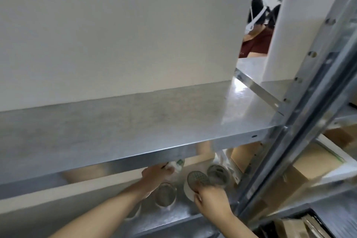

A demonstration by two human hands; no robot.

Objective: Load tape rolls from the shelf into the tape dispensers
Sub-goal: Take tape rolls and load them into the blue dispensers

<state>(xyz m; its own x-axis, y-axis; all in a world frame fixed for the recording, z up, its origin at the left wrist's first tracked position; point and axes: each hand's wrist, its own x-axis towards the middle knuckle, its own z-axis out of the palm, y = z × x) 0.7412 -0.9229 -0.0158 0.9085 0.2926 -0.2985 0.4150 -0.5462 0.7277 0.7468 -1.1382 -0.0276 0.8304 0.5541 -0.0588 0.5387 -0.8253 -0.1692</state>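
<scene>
Both my hands reach under a metal shelf board onto the lower shelf. My right hand grips a white tape roll tilted on its edge, its core facing up. My left hand holds a white object with green print; the board hides part of it, so I cannot tell what it is. Another tape roll lies between my hands, and a further roll lies behind the right hand. No tape dispenser is in view.
A large white box fills the upper shelf. A grey metal upright stands at the right. Cardboard boxes sit beyond it. A person sits in the background gap.
</scene>
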